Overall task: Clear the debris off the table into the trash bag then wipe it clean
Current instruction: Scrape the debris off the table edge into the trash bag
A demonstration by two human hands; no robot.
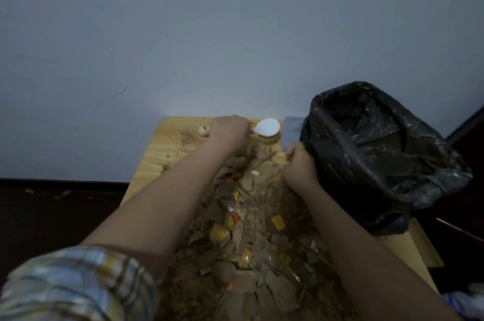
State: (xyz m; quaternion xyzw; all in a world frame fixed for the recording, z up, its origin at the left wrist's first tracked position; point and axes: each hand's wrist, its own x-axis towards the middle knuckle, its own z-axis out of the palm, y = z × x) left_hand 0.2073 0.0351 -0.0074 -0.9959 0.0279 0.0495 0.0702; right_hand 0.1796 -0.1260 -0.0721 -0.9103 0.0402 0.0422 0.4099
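I'm sweeping debris [246, 216] toward the trash bag [379, 158], and most of it has yet to go: torn brown card, yellow scraps and crumbs cover the middle and near part of the surface [167, 148], with thinner crumbs at the far left. To do this step well, I'd judge the brush [264, 132] should draw in short strokes from the far edge toward the bag's mouth, bristles flat to the wood, so light scraps slide rather than flick off the left edge. The bag's rim needs holding low against the surface edge, or pieces will drop between the 2.

My left hand [229, 131] reaches to the far end, its grip curled tight round the brush handle, with the wooden knob end showing just left of the fist and the white-backed head to the right. My right hand [298, 166] pinches the near rim of the black bag, fingers closed on the plastic, keeping the mouth open beside the right side of the surface. A blue-grey cloth [292, 134] lies at the far right corner, touching the bag, unused for wiping yet.
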